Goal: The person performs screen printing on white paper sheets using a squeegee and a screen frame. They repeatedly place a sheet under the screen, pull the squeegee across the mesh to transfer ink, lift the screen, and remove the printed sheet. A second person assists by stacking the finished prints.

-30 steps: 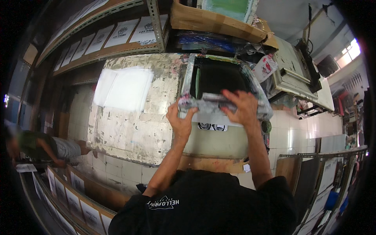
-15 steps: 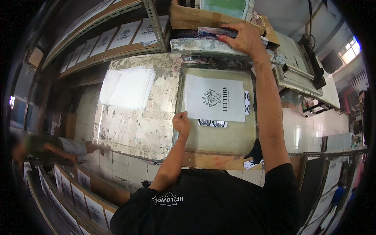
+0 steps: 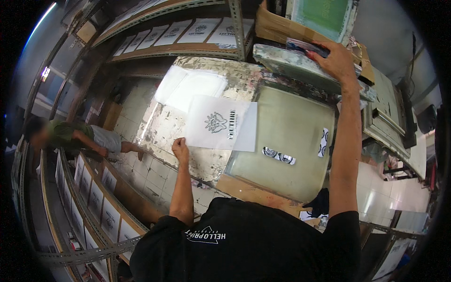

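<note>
My left hand [image 3: 180, 151] pinches the near left corner of a white sheet [image 3: 199, 131] bearing a dark emblem and lettering. The sheet spans the worn table [image 3: 206, 167] and the left edge of a smooth greenish printing board [image 3: 296, 127]. Its far edge reaches a pile of blank white sheets [image 3: 188, 87]. My right hand [image 3: 337, 61] is at the far right, its fingers closed over a dark, ink-smeared squeegee [image 3: 300, 46]. The squeegee stands by the paint-caked frame bar [image 3: 286, 63] behind the board. Its lower part is hidden.
Two patterned strips [image 3: 279, 156] lie on the board. Racks [image 3: 183, 40] of printed sheets stand at the back left, with more racks [image 3: 105, 207] at the near left. Another person [image 3: 80, 134] is beyond the table's left side. A cardboard box [image 3: 277, 26] stands behind the frame.
My left hand has drawn the printed sheet leftward off most of the board. My right hand stays at the squeegee. The view has shifted and turned.
</note>
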`<state>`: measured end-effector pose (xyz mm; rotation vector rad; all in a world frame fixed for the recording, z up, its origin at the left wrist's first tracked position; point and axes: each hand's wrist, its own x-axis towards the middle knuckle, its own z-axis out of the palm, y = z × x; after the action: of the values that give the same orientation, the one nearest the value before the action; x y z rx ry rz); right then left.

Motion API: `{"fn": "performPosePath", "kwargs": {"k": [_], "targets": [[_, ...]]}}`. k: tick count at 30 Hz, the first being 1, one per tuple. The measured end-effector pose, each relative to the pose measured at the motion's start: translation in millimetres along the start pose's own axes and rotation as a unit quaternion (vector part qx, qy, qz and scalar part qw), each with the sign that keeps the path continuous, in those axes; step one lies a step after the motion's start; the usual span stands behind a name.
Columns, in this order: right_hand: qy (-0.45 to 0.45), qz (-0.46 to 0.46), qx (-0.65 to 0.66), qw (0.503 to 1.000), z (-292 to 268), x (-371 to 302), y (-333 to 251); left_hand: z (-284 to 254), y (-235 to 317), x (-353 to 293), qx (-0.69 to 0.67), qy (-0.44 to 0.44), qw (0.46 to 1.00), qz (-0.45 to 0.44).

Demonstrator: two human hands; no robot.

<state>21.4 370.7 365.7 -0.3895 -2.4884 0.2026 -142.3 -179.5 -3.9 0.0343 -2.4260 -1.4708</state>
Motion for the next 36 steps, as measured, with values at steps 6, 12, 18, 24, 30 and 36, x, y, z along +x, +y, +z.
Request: {"fn": "performPosePath", "kwargs": {"k": [6, 12, 18, 24, 30, 36], "targets": [[-0.01, 0.009, -0.001, 1.0, 7, 3, 3, -43, 27, 40, 0.348, 0.122, 0.929, 0.034], [-0.03, 0.028, 0.009, 0.999, -3, -4, -9, -18, 361, -27, -0.215, -0.397, 0.88, 0.147], [-0.026, -0.004, 0.005, 1.0, 3, -4, 27, -57, 515, -113, -0.291, -0.754, 0.493, 0.322], [0.007, -0.032, 0.016, 0.999, 10, -8, -2, -65, 517, -110, -0.236, -0.803, 0.439, 0.326], [-0.01, -0.017, 0.09, 0.996, -4, -14, 11, -54, 516, -101, -0.227, -0.824, 0.411, 0.316], [-0.016, -0.004, -0.006, 1.0, 7, -15, -5, -53, 511, -91, -0.19, -0.832, 0.444, 0.274]]}}
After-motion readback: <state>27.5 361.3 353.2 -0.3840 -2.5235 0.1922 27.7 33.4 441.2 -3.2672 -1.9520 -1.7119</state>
